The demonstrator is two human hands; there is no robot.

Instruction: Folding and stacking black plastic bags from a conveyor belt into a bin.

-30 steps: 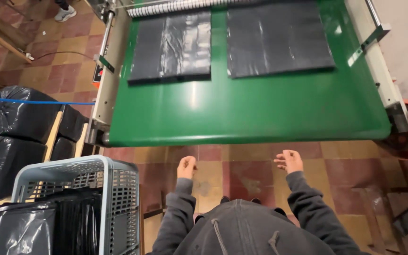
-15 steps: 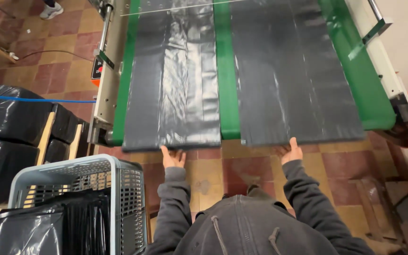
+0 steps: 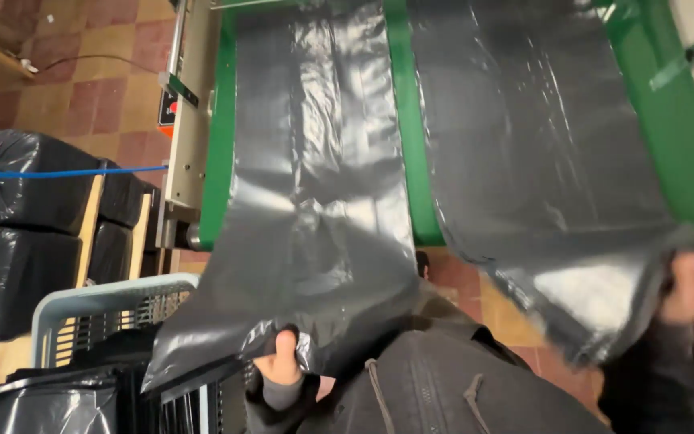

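Two dark plastic sheets, the left sheet [image 3: 315, 185] and the right sheet [image 3: 540, 161], trail off the green conveyor table [image 3: 406, 120] toward the person. The left hand [image 3: 283, 366] pinches one near edge, the right hand [image 3: 682, 288] clutches the other. Pulling both evenly would keep them flat, clear of the grey basket [image 3: 90, 301].

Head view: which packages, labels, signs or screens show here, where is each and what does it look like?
Label: small orange, black and white patch on the machine's grey side rail, left of the green belt; too small to make out.
Packages: bulky bundles wrapped in shiny black plastic, stacked at far left behind a blue cord.
No signs or screens are in view.
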